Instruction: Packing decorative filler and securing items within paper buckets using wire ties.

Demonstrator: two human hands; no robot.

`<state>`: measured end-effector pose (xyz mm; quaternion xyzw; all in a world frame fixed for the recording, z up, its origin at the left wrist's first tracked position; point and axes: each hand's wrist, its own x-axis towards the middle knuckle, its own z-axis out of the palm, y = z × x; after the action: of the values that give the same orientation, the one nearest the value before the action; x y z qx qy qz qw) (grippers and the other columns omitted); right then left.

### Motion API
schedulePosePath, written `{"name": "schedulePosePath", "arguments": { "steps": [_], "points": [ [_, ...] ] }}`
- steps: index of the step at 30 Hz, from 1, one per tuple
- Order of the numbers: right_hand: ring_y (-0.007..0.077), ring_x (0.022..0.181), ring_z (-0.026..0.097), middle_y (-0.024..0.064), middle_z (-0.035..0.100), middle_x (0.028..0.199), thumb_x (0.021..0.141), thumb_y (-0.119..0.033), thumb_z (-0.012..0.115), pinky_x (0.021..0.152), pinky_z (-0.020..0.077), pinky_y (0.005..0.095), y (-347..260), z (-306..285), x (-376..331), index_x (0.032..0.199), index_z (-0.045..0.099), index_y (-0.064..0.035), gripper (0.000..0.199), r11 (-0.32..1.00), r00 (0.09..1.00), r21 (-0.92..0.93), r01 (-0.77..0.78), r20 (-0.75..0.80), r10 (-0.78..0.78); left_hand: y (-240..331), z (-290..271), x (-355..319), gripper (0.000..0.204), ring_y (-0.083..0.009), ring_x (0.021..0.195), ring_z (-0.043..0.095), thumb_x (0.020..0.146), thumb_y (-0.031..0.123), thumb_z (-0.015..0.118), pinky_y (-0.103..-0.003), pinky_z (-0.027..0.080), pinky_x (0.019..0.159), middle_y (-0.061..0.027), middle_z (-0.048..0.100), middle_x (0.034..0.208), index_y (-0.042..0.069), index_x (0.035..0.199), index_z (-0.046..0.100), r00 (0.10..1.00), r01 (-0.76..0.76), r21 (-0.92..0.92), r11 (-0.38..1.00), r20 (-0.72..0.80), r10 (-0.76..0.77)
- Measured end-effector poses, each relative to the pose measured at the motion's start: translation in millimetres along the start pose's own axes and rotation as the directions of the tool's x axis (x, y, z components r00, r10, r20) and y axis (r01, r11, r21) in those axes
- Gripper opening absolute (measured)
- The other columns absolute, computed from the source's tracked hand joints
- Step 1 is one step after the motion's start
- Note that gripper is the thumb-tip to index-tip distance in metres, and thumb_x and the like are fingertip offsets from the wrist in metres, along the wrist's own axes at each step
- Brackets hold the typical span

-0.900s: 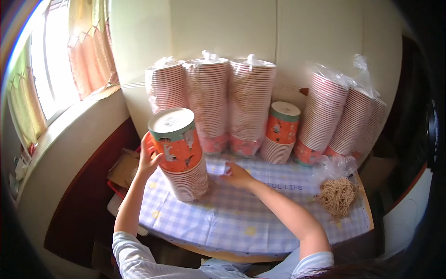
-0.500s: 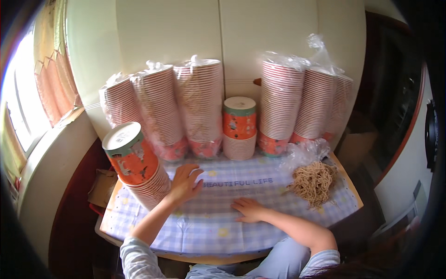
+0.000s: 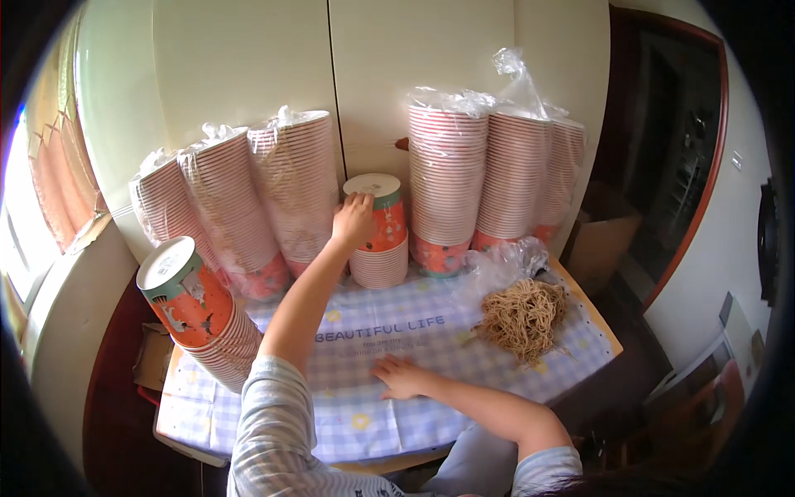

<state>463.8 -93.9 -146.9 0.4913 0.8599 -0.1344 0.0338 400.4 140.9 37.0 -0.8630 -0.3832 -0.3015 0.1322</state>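
Observation:
My left hand (image 3: 354, 219) is at the left side of a short upside-down stack of paper cups (image 3: 387, 224), its fingers curled against the top cup just below its white base. The thumb is hidden. That top cup is orange with a green band; only striped rims show of the cups under it. My right hand (image 3: 402, 379) lies on the checked tablecloth (image 3: 389, 427), fingers spread and holding nothing. Beyond my left upper arm, a taller bare stack of similar cups (image 3: 195, 306) leans at the table's left edge.
Tall plastic-wrapped cup stacks (image 3: 447, 182) line the back of the table, on both sides of the short stack. At the right lie a heap of tan strings or rubber bands (image 3: 523, 319) and a crumpled clear plastic bag (image 3: 505, 265). A pale cabinet (image 3: 248, 58) stands behind.
My left hand has moved from above the cloth, beside the leaning stack, up and forward to the short stack. My right hand stays on the cloth. The whole view has shifted.

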Motion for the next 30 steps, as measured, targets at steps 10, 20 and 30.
{"name": "schedulePosePath", "arguments": {
  "steps": [10,20,30],
  "points": [
    [0.0301,0.129,0.014,0.0075,0.018,0.139,0.077,-0.044,0.054,0.097,0.0207,0.054,6,-3,1,0.13,0.029,-0.016,0.065,0.998,0.993,0.028,-0.061,0.102,0.057,11,-52,-18,0.017,-0.0285,0.092,0.052,0.074,0.015,0.057,-0.041,0.042,0.075,-0.0086,0.055,0.092,0.006,0.088,0.052,0.998,-0.022,-0.015,1.0,0.062,0.023],
    [0.0313,0.126,0.023,0.0102,0.023,0.138,0.081,-0.035,0.052,0.101,0.0238,0.0413,-10,-18,0,0.127,0.033,-0.0074,0.057,0.995,0.991,0.094,0.036,0.121,-0.048,-2,-76,-25,0.016,-0.0327,0.082,0.054,0.071,0.01,0.06,-0.041,0.043,0.072,-0.0154,0.055,0.08,0.004,0.084,0.053,0.948,-0.259,-0.088,0.962,0.166,0.27],
    [0.0277,0.116,0.039,0.0107,0.04,0.126,0.082,-0.022,0.05,0.095,0.0335,0.0378,5,-22,1,0.116,0.042,-0.0038,0.04,0.905,0.987,0.404,0.133,-0.142,-0.081,10,-86,-49,0.019,-0.0298,0.087,0.052,0.071,0.011,0.058,-0.04,0.042,0.075,-0.0117,0.053,0.085,0.007,0.088,0.052,0.964,-0.252,-0.021,0.967,-0.098,0.249]
  ]
}}
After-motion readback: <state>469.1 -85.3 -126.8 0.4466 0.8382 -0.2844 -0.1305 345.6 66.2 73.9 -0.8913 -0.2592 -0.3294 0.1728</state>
